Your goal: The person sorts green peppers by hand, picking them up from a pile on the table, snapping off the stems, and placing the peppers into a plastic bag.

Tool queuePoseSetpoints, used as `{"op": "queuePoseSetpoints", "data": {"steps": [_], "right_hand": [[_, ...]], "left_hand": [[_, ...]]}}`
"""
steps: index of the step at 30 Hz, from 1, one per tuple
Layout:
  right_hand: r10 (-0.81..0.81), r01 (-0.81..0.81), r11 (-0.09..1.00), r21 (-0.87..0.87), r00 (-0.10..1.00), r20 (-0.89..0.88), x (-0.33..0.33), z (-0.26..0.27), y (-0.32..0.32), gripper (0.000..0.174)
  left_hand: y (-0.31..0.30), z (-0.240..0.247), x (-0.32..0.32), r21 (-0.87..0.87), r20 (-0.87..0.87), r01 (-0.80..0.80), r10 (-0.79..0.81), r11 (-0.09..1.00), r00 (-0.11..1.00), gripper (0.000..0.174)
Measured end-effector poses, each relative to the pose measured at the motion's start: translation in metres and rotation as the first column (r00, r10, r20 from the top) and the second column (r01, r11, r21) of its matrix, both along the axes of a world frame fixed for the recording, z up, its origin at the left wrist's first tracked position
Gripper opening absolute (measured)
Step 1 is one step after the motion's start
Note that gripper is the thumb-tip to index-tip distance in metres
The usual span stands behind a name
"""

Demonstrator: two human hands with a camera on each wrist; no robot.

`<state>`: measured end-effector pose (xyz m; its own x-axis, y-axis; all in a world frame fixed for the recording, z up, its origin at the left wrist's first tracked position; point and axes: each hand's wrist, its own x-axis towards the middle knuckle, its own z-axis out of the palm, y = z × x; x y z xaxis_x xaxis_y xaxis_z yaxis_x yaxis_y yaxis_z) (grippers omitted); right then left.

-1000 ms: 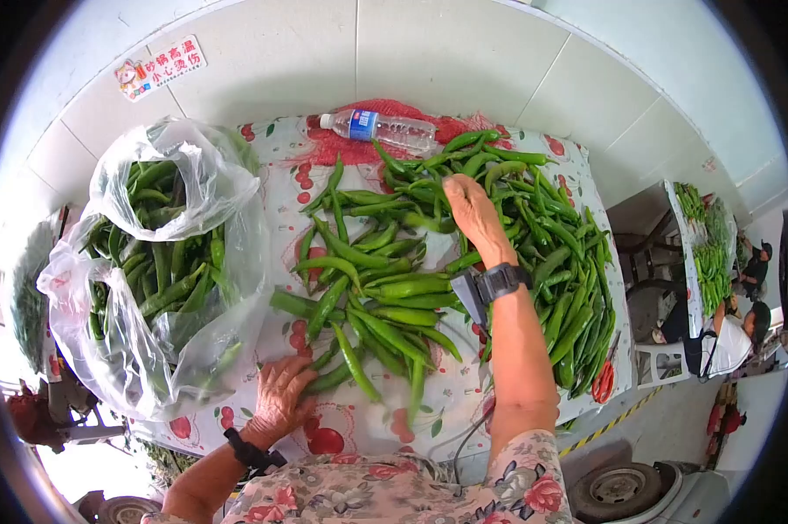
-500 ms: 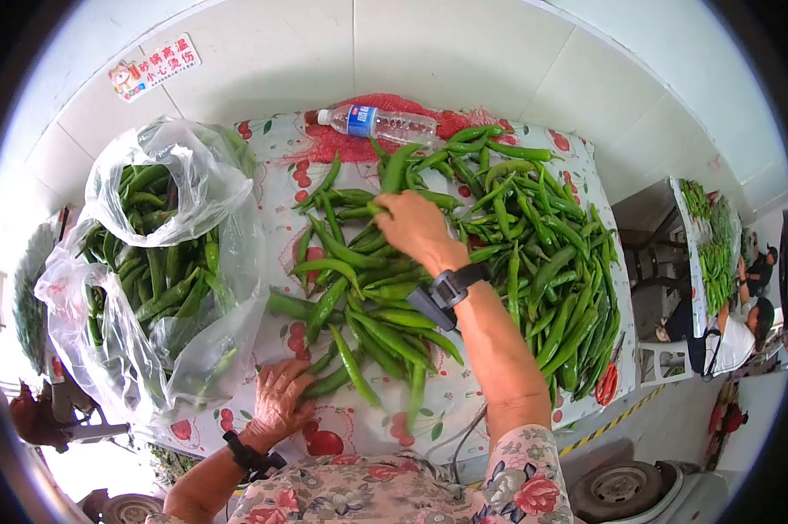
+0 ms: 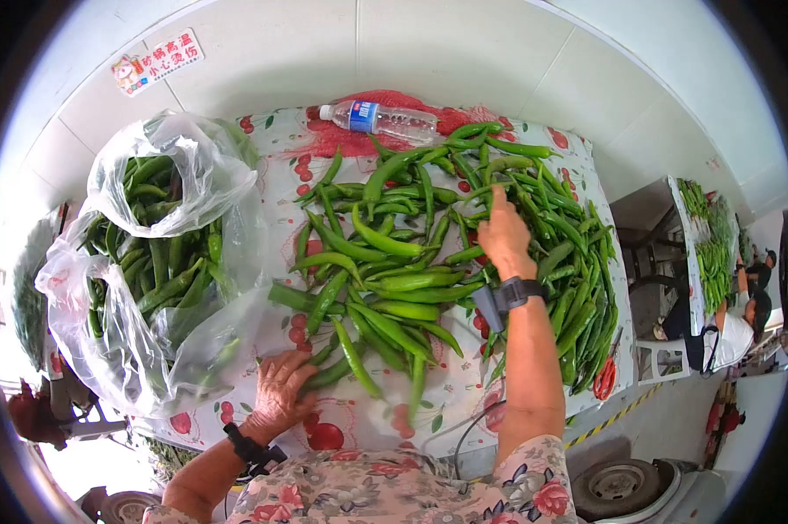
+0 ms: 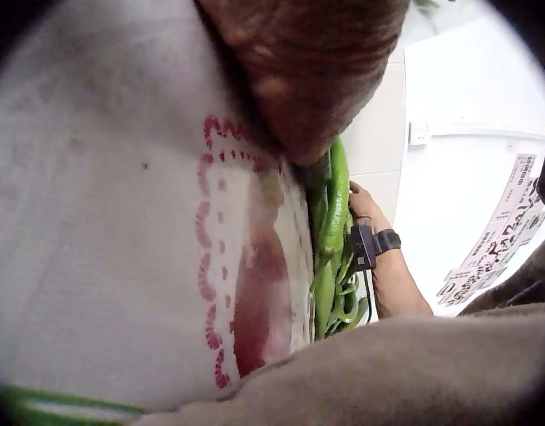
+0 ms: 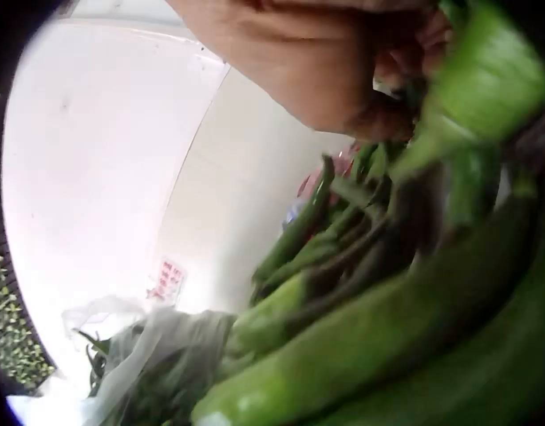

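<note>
My left hand (image 3: pixel 280 384) rests on the cloth at the front, fingers spread, fingertips against a green chili pepper (image 3: pixel 331 375). In the left wrist view that hand (image 4: pixel 308 80) lies low over the tablecloth. My right hand (image 3: pixel 505 231) is over the left side of the large chili pile (image 3: pixel 569 271), index finger stretched forward, other fingers bent under. The right wrist view has its fingers curled among peppers, a blurred chili (image 5: pixel 490 80) close by; I cannot tell whether they grip one. A looser heap of chilies (image 3: pixel 403 284) lies between the hands.
A clear plastic bag (image 3: pixel 237 288) full of chilies stands at the left. At the back a plastic bottle (image 3: pixel 394 122) lies on red netting (image 3: pixel 324 140). Red-handled scissors (image 3: pixel 604 382) lie at the right edge of the tablecloth (image 3: pixel 455 393).
My right hand went from the right pile to the middle heap, gripping a chili, then came back to the pile. More chilies now lie on the heap's far part. The left hand stayed put.
</note>
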<state>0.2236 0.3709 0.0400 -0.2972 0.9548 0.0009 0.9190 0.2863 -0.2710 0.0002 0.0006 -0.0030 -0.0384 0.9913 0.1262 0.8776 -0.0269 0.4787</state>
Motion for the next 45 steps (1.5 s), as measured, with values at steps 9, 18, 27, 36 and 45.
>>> {"op": "queuePoseSetpoints", "data": {"steps": [9,18,27,36,45], "right_hand": [[0.370,-0.363,0.929,0.074,0.908,-0.197,-0.073,-0.017,-0.083,0.044],[0.523,-0.492,0.853,0.176,0.794,-0.311,-0.041,0.012,-0.132,0.046],[0.275,-0.224,0.946,0.234,0.937,-0.214,0.030,-0.030,-0.130,0.046],[0.318,-0.238,0.941,0.240,0.863,-0.393,-0.007,-0.017,-0.149,0.041],[0.411,-0.287,0.911,0.296,0.690,-0.596,-0.018,-0.003,-0.163,0.038]], "left_hand": [[0.000,0.001,0.002,0.042,-0.009,-0.005,0.005,0.999,1.000,0.048],[-0.001,-0.001,0.002,0.028,-0.038,-0.008,0.009,1.000,0.999,0.051],[0.000,-0.001,0.002,0.069,-0.016,0.004,-0.003,0.998,1.000,0.052],[0.001,0.001,0.004,0.061,-0.050,-0.010,0.013,0.998,0.999,0.051],[0.000,-0.002,0.003,0.074,-0.010,-0.010,0.011,0.997,1.000,0.051]]}}
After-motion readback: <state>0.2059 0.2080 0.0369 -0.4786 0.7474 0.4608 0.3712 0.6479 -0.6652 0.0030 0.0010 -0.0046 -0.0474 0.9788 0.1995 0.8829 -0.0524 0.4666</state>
